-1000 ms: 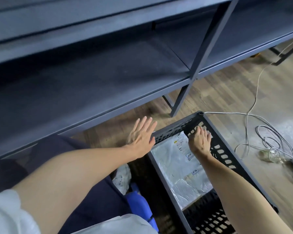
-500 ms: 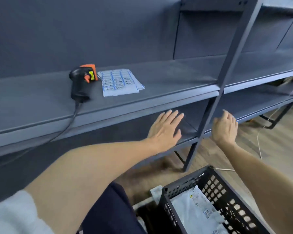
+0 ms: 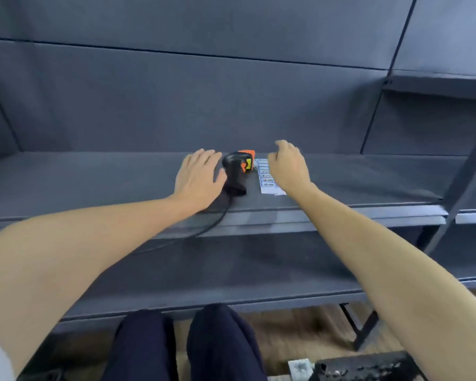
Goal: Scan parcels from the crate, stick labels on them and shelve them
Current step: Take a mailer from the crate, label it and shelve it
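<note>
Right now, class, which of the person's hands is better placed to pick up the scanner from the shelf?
Left. The left hand lies open right beside the scanner, at its handle. The right hand hovers over the label sheet instead.

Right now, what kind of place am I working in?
Probably a parcel sorting or storage room. Long dark metal shelves fill the view, a corded barcode scanner lies on one beside a sheet of labels, and a black crate sits on the wooden floor.
</note>
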A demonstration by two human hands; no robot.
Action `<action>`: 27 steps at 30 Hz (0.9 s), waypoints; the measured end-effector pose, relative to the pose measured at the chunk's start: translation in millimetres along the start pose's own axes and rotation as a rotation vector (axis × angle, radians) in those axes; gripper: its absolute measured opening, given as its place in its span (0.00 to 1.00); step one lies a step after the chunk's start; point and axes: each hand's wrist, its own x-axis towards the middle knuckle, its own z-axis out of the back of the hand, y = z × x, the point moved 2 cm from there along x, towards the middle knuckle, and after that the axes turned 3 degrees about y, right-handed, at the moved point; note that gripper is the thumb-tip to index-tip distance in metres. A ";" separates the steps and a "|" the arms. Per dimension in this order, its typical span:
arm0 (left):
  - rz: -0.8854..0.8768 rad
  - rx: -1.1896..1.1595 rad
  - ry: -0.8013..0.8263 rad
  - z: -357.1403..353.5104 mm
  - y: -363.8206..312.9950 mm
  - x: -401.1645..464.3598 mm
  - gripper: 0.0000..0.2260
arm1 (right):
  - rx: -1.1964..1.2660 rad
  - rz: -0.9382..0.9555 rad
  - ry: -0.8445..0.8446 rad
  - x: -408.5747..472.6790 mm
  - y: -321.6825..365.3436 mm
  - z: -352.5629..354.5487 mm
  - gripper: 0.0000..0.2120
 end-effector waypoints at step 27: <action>1.139 -0.062 -0.025 23.8 227.6 -336.1 0.12 | 0.211 1.028 0.914 -235.8 371.9 -222.7 0.21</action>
